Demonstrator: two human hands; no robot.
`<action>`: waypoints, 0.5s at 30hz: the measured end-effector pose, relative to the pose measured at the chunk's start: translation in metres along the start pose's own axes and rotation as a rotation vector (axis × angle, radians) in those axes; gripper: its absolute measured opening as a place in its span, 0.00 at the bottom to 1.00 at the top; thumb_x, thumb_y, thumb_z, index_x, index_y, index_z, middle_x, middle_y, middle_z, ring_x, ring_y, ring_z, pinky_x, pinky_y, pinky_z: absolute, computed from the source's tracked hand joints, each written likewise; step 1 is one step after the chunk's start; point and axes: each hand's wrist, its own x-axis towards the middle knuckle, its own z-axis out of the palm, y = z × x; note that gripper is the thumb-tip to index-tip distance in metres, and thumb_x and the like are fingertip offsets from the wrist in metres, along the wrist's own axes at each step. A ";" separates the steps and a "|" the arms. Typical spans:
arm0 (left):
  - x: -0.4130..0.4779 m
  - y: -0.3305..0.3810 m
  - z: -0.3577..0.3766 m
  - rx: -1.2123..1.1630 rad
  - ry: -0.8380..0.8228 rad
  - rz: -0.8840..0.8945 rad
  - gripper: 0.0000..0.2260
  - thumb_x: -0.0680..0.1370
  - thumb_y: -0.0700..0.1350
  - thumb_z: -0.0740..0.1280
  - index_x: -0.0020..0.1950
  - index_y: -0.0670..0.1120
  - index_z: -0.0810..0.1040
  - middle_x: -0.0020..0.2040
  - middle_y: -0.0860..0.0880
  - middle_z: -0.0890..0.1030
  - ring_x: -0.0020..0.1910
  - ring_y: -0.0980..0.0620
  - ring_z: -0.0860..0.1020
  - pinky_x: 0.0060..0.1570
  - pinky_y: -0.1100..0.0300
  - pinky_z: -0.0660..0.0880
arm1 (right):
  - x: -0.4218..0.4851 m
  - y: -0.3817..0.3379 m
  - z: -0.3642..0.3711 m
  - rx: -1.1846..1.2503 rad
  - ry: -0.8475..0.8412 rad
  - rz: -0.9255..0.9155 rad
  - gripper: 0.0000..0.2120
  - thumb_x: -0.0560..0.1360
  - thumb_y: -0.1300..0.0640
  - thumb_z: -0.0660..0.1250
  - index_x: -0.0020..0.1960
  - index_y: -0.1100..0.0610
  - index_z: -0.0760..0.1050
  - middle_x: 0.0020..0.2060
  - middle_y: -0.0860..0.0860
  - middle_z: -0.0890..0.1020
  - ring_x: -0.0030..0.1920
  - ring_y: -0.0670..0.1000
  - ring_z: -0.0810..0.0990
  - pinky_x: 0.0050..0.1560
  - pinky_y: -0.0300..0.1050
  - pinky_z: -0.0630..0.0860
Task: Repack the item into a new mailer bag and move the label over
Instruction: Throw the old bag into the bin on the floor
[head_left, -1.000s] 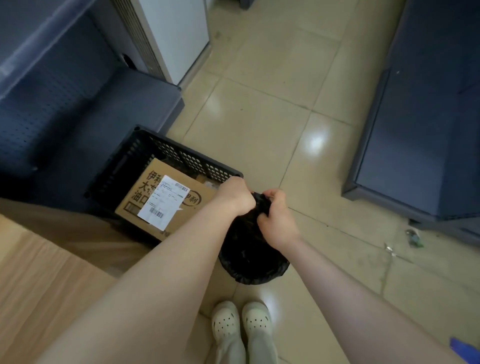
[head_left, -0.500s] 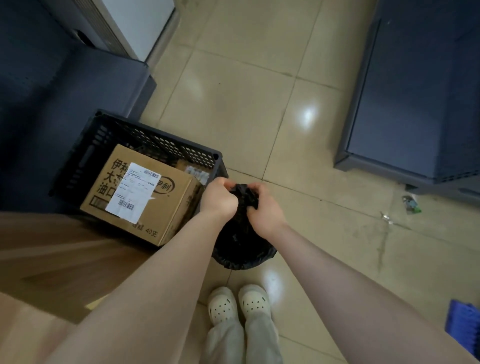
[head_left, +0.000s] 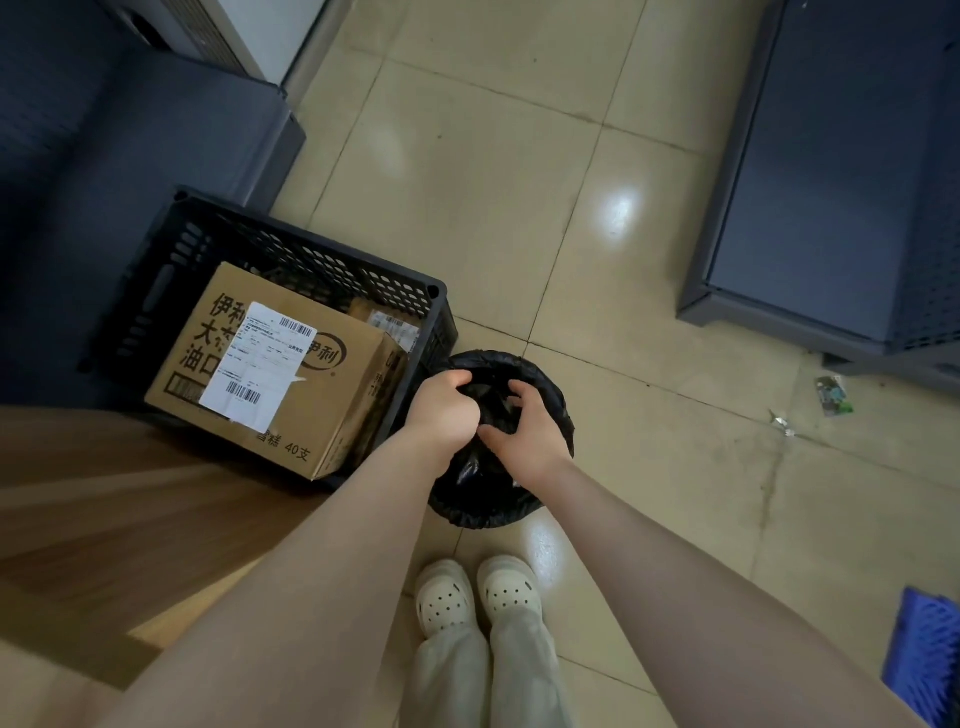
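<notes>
My left hand (head_left: 447, 410) and my right hand (head_left: 527, 436) are together over the mouth of a round black bin (head_left: 485, 512) lined with a black bag, standing on the floor just ahead of my feet. Between them they grip a crumpled wad of black plastic bag (head_left: 491, 402), held down inside the bin's opening. My left hand's fingers are curled tight round it. My right hand's fingers and thumb bend over it from the right. I cannot tell the wad clearly from the bin liner. No label or new mailer bag shows in my hands.
A black plastic crate (head_left: 311, 249) left of the bin holds a labelled cardboard box (head_left: 332, 405) and smaller parcels. A wooden tabletop (head_left: 104, 519) is at lower left. Dark shelving units (head_left: 831, 182) stand right and left. Litter (head_left: 834, 395) lies on the tiled floor.
Both hands have gone lower with the black wad, from above the bin down into its mouth. My view has tipped and shifted, showing more of the crate.
</notes>
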 end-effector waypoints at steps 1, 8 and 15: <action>0.000 0.001 0.001 0.000 -0.002 0.000 0.28 0.76 0.29 0.53 0.74 0.47 0.63 0.74 0.44 0.63 0.73 0.44 0.62 0.70 0.48 0.63 | 0.000 -0.001 0.000 0.014 -0.012 0.010 0.34 0.75 0.51 0.67 0.75 0.48 0.53 0.70 0.49 0.68 0.63 0.50 0.73 0.53 0.41 0.71; -0.002 -0.001 0.001 0.007 -0.034 0.001 0.27 0.77 0.30 0.54 0.74 0.48 0.61 0.74 0.45 0.63 0.73 0.45 0.62 0.69 0.50 0.62 | 0.004 -0.012 -0.006 0.040 -0.030 0.013 0.29 0.77 0.49 0.62 0.75 0.47 0.55 0.71 0.47 0.68 0.67 0.49 0.70 0.55 0.36 0.62; -0.018 0.009 -0.004 0.044 -0.049 0.030 0.27 0.77 0.31 0.57 0.75 0.46 0.61 0.74 0.45 0.65 0.72 0.47 0.63 0.70 0.52 0.62 | -0.004 -0.019 -0.016 0.004 -0.031 -0.045 0.26 0.77 0.51 0.63 0.73 0.50 0.61 0.71 0.48 0.68 0.70 0.49 0.67 0.65 0.40 0.62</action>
